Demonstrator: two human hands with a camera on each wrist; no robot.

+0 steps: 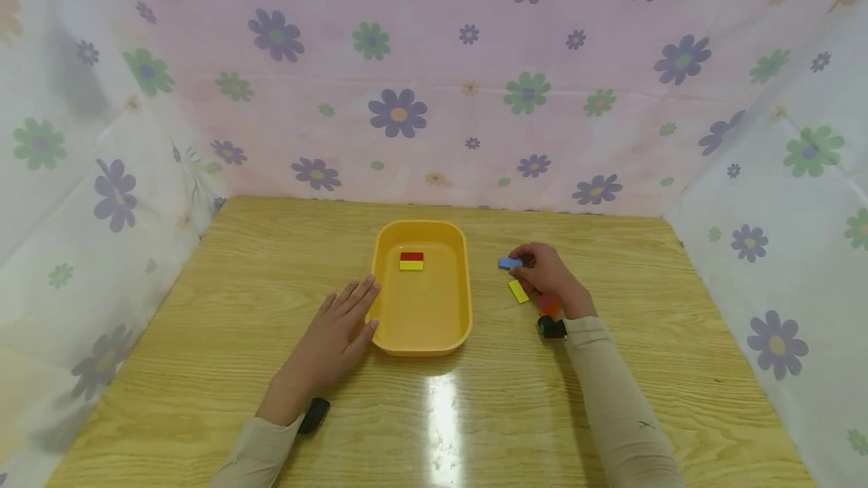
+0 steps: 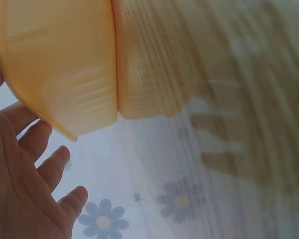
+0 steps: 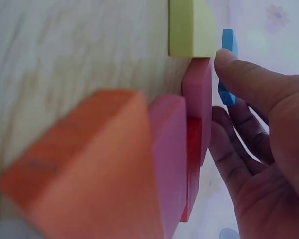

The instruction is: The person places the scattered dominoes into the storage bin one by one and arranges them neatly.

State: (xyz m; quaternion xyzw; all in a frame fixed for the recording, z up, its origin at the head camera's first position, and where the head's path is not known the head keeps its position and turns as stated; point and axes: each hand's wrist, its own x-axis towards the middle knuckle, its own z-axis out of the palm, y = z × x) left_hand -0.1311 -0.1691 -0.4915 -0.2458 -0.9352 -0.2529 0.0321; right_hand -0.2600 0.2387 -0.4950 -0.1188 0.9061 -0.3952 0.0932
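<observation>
My left hand point(image 1: 332, 341) rests its straight fingers on the left rim of an orange-yellow plastic tray point(image 1: 420, 349). In the left wrist view, the fingers point(image 2: 37, 137) lie spread along the tray's edge. Inside the tray, a red block point(image 1: 411, 256) and a yellow block point(image 1: 411, 266) lie side by side. To the right of the tray, my right hand point(image 1: 552, 277) pinches a blue block point(image 1: 508, 263) between thumb and fingers. A loose yellow block point(image 1: 518, 292) lies just below that hand.
Under the right hand and wrist are an orange block point(image 3: 94, 169), pink blocks point(image 3: 169, 134) and a red block point(image 3: 193, 144), close together. The wooden table point(image 1: 203, 337) is enclosed by flowered cloth point(image 1: 434, 66) at the back and both sides.
</observation>
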